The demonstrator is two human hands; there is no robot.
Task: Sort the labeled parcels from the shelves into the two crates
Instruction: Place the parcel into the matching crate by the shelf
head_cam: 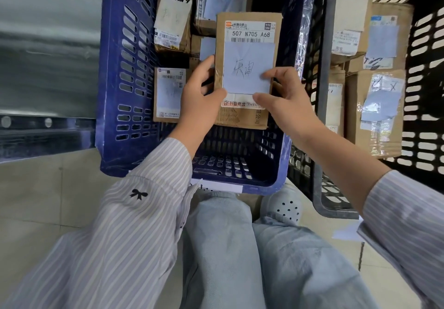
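**Parcel hovering over the blue crate**

Both hands are gripping the cardboard parcel point(247, 68) above the blue crate point(115, 92) — left hand point(199, 99) and right hand point(288, 104) fingers clamped on its edges, covering the lower label. Other parcels point(169, 92) are lying inside; the black crate point(322, 116) alongside is running out of frame.

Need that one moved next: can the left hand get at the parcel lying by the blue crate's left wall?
Probably yes: that parcel lies uncovered just left of the left hand, but the hand must first let go of the held parcel.
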